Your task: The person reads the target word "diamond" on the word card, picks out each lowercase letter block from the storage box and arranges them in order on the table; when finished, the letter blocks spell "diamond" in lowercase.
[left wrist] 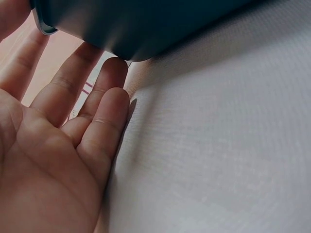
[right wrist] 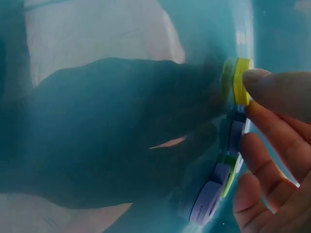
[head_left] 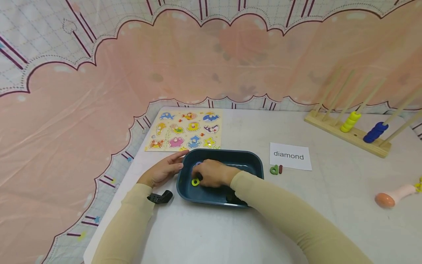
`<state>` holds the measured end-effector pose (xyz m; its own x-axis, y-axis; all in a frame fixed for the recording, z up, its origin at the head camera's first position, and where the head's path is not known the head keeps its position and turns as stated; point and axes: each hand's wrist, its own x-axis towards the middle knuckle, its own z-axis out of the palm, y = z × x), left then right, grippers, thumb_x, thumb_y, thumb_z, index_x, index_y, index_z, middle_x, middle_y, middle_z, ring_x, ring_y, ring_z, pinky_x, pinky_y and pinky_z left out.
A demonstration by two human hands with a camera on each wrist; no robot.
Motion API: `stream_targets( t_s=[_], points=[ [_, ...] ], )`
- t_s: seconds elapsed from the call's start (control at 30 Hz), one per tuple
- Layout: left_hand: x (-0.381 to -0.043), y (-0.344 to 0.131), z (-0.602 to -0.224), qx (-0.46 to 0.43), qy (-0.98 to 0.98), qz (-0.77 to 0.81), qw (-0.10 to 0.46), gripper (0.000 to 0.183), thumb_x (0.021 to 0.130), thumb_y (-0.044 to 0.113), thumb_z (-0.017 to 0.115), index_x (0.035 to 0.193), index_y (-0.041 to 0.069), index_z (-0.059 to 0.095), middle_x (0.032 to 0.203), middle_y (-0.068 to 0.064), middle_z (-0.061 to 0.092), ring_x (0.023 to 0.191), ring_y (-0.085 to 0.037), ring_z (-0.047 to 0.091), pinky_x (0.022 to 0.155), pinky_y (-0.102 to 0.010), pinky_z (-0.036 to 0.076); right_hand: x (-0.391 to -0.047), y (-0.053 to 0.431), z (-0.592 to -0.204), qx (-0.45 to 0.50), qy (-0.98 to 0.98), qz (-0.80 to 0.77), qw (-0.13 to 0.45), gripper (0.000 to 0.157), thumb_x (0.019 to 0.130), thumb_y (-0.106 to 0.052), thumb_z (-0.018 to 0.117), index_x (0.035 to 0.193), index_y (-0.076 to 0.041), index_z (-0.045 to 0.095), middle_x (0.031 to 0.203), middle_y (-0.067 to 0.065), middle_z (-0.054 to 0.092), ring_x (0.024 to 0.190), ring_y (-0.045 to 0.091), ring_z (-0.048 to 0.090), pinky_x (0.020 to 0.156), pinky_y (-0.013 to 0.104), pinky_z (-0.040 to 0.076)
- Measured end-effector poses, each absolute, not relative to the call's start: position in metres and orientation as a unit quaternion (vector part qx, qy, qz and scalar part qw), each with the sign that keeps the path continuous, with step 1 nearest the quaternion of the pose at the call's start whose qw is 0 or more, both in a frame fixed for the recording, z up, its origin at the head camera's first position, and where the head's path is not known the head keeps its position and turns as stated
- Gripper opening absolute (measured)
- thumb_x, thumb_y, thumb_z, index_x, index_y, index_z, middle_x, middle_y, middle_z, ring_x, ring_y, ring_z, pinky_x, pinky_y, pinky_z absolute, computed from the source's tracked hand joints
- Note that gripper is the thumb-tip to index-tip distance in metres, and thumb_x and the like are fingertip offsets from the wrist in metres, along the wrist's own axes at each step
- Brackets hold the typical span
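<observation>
In a dark blue tray (head_left: 207,196) on the tabletop, a yellow ring-like piece (right wrist: 241,82) sits near the left edge. The right hand's (head_left: 212,173) thumb touches it; whether the fingers pinch it, I cannot tell. Purple pieces (right wrist: 205,204) are close by. The left hand (head_left: 163,170), fingers extended, touches the tray's left end. The yellow piece looks light, stiff and smooth, probably best taken by its outer rim.
</observation>
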<state>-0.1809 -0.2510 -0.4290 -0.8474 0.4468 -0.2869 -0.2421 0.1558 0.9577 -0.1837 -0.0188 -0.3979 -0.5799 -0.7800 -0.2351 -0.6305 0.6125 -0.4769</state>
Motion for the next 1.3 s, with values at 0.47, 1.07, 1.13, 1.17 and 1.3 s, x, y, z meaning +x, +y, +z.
stream_targets(
  t_s=[0.47,1.07,1.13,1.17,1.3],
  points=[
    [-0.182,-0.252,-0.428,0.08,0.709,0.648,0.267,0.064,0.103,0.015,0.054,0.159,0.006,0.025,0.154,-0.023,0.039,0.139,-0.036,0.039,0.117,-0.055,0.022,-0.183,-0.023,-0.402,-0.408,0.876,-0.163,0.2,0.024,0.095,-0.017,0.069,0.12,-0.016,0.072,0.107,-0.003,0.07,0.093,0.011,0.058,0.098,0.032,0.049],
    [-0.182,-0.251,-0.429,0.078,0.71,0.647,0.268,0.066,0.102,0.016,0.056,0.159,0.007,0.025,0.155,-0.024,0.037,0.138,-0.035,0.04,0.117,-0.055,0.022,-0.176,-0.002,-0.372,-0.41,0.878,-0.171,0.18,0.028,0.098,-0.019,0.065,0.125,-0.015,0.07,0.118,-0.004,0.069,0.105,0.012,0.059,0.103,0.032,0.046],
    [-0.182,-0.251,-0.428,0.074,0.712,0.644,0.269,0.067,0.102,0.018,0.058,0.159,0.008,0.025,0.156,-0.023,0.036,0.139,-0.036,0.038,0.117,-0.056,0.021,-0.175,0.002,-0.367,-0.411,0.879,-0.171,0.174,0.027,0.098,-0.02,0.065,0.124,-0.016,0.071,0.117,-0.004,0.07,0.103,0.012,0.058,0.103,0.033,0.046],
    [-0.182,-0.25,-0.428,0.072,0.713,0.643,0.269,0.067,0.101,0.019,0.059,0.159,0.009,0.025,0.156,-0.023,0.035,0.139,-0.037,0.038,0.117,-0.056,0.02,-0.174,0.005,-0.365,-0.411,0.879,-0.171,0.171,0.026,0.098,-0.02,0.065,0.124,-0.016,0.071,0.117,-0.004,0.07,0.103,0.012,0.058,0.102,0.033,0.046],
    [-0.181,-0.25,-0.428,0.066,0.713,0.643,0.271,0.068,0.101,0.02,0.06,0.159,0.01,0.026,0.157,-0.023,0.033,0.14,-0.039,0.036,0.117,-0.057,0.019,-0.172,0.015,-0.36,-0.405,0.883,-0.172,0.161,0.027,0.098,-0.02,0.065,0.123,-0.015,0.071,0.118,-0.002,0.069,0.103,0.013,0.059,0.102,0.034,0.047]
  ],
)
